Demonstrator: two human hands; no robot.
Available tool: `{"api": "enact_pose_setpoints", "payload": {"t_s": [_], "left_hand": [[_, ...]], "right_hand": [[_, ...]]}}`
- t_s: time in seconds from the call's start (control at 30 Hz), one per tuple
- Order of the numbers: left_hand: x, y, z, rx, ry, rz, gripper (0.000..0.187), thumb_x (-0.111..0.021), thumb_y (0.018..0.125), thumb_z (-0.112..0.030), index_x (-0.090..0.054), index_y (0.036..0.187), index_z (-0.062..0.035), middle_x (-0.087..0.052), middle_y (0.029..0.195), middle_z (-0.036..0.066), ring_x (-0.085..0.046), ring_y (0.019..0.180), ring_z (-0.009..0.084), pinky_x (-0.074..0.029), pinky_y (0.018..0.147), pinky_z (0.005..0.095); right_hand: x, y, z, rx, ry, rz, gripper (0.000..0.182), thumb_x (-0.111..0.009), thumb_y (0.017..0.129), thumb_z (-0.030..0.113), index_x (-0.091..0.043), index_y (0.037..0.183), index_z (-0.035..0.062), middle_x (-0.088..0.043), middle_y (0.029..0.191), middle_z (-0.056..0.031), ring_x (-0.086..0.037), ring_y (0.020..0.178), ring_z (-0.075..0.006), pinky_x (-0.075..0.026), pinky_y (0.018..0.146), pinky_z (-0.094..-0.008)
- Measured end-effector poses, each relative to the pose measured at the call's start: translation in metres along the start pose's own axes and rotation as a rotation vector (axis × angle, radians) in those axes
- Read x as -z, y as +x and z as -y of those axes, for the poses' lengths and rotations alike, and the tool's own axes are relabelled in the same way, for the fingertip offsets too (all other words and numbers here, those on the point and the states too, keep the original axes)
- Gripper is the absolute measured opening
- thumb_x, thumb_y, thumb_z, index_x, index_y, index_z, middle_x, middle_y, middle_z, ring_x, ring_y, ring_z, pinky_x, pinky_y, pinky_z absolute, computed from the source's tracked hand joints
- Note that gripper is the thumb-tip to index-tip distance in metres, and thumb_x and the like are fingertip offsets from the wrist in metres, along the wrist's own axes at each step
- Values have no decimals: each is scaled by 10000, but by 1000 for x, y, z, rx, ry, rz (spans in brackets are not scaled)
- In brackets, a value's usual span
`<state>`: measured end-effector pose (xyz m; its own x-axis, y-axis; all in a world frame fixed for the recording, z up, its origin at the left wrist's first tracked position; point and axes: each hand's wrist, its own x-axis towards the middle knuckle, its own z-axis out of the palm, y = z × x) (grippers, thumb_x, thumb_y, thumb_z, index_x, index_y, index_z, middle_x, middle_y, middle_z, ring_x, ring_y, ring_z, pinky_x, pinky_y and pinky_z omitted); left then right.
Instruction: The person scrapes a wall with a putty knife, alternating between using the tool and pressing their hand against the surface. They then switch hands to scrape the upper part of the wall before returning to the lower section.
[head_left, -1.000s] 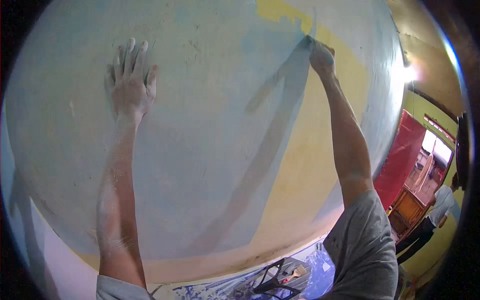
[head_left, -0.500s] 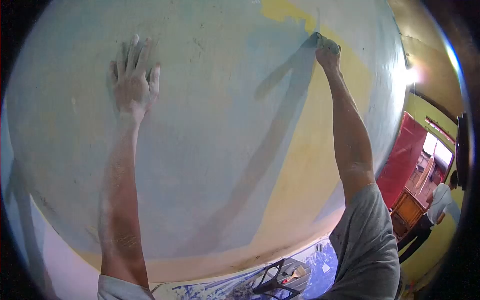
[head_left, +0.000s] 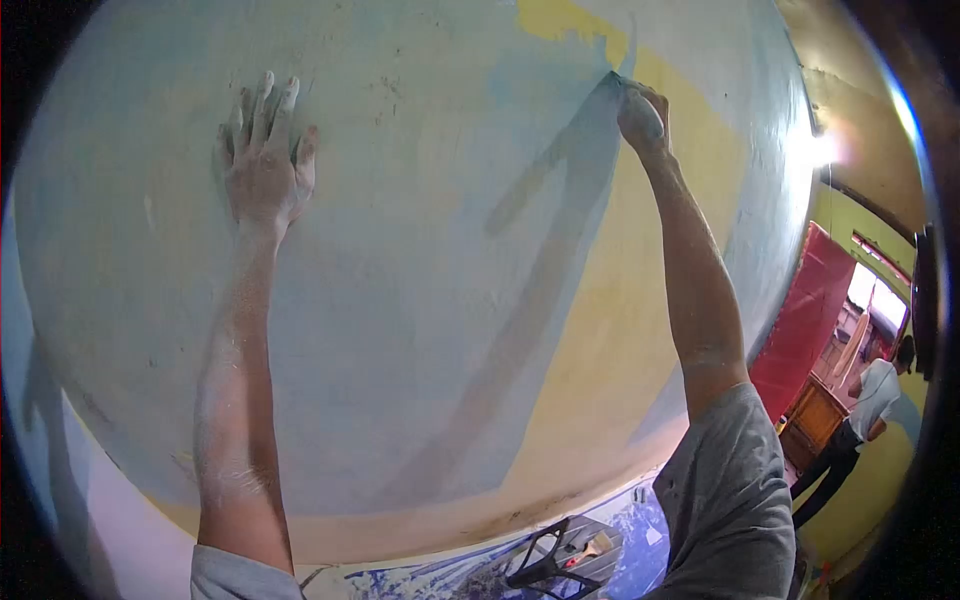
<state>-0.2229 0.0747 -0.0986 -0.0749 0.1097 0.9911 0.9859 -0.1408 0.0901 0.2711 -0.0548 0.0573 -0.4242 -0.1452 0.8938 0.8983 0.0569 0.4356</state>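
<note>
Head view: the wall (head_left: 400, 250) fills most of it, with a yellow band (head_left: 620, 300) leaning from 1 toward 7 o'clock. The left hand (head_left: 265, 175), at 10 o'clock, lies on the wall, fingers spread wide. The right hand (head_left: 645, 115), at 1 o'clock, is nearer the band's ragged top edge (head_left: 568, 20), 11 o'clock from its fingers; these seem curled, how tightly or on what I cannot tell.

A bright light (head_left: 823, 150) shines near the ceiling (head_left: 855, 65); the far wall (head_left: 872, 492) is green; a red panel (head_left: 803, 325) stands by a bright window (head_left: 876, 298); a dark stool (head_left: 600, 570) sits on the blotchy blue floor (head_left: 640, 520).
</note>
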Motion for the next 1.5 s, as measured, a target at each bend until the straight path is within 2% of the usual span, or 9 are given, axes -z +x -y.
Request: {"api": "enact_pose_setpoints", "payload": {"t_s": [0.13, 0.23, 0.4, 0.7, 0.8, 0.97, 1.23, 1.3, 1.5], "left_hand": [[10, -5, -3, -2, -38, -16, 548, -336, 1003, -518, -196, 1514, -379, -173, 1600, -77, -158, 1478, 198, -161, 1218, 464], [20, 0, 4, -8, -53, -60, 547, -346, 1003, -511, -201, 1513, -376, -180, 1598, -79, -168, 1475, 201, -162, 1218, 462], [25, -2, 0, -1, -30, 1, 563, -354, 997, -513, -188, 1518, -377, -182, 1599, -70, -179, 1473, 206, -169, 1215, 463], [23, -8, 5, -15, -98, 2, 568, -363, 1006, -466, -169, 1528, -358, -166, 1605, -53, -165, 1477, 220, -162, 1210, 491], [28, -10, 8, -20, -85, 4, 572, -391, 997, -470, -203, 1525, -350, -184, 1600, -36, -178, 1473, 227, -179, 1199, 506], [29, -8, 8, -25, -72, 20, 568, -374, 1006, -465, -180, 1527, -352, -165, 1607, -34, -158, 1479, 222, -162, 1206, 496], [32, -11, 8, -29, -78, -20, 579, -379, 1003, -473, -173, 1531, -352, -177, 1604, -24, -169, 1476, 231, -171, 1201, 500], [34, -17, 8, -40, -97, -6, 574, -378, 1005, -462, -178, 1531, -348, -179, 1604, -21, -170, 1476, 233, -167, 1201, 500], [31, -15, 8, -20, -83, -13, 560, -367, 1010, -426, -183, 1532, -345, -172, 1607, -20, -172, 1476, 238, -164, 1198, 518]], "right_hand": [[25, 4, 25, -330, -43, 239, 310, -670, 689, 49, -694, 998, 51, -685, 948, -161, -658, 936, -323, -533, 848, -394], [32, 5, 35, -39, -152, 177, 328, -663, 691, 57, -694, 1018, 46, -683, 939, -167, -651, 978, -312, -523, 875, -391], [26, 12, 11, -397, -30, 217, 455, -694, 670, 85, -669, 1123, 49, -668, 1074, -203, -642, 1035, -339, -515, 909, -406], [41, 18, 37, -499, 26, 262, 407, -664, 687, 64, -683, 1094, 54, -690, 980, -196, -665, 964, -334, -529, 848, -415], [28, 0, 29, 18, -114, 22, 257, -636, 701, 47, -694, 951, 33, -687, 831, -184, -695, 799, -297, -529, 675, -387], [28, 26, 24, -329, -87, 212, 291, -627, 711, 65, -705, 991, 55, -698, 939, -185, -691, 860, -308, -544, 723, -401], [13, 25, -15, -5, -139, -77, 232, -619, 720, 60, -689, 940, 34, -684, 900, -193, -673, 857, -298, -534, 777, -411], [43, 34, 30, -431, -6, 189, 216, -621, 715, 45, -680, 922, 23, -677, 846, -177, -673, 796, -284, -531, 729, -394], [34, 37, 1, -100, -140, 204, 187, -597, 729, 34, -670, 901, 19, -692, 845, -175, -684, 754, -239, -518, 662, -369]]}}
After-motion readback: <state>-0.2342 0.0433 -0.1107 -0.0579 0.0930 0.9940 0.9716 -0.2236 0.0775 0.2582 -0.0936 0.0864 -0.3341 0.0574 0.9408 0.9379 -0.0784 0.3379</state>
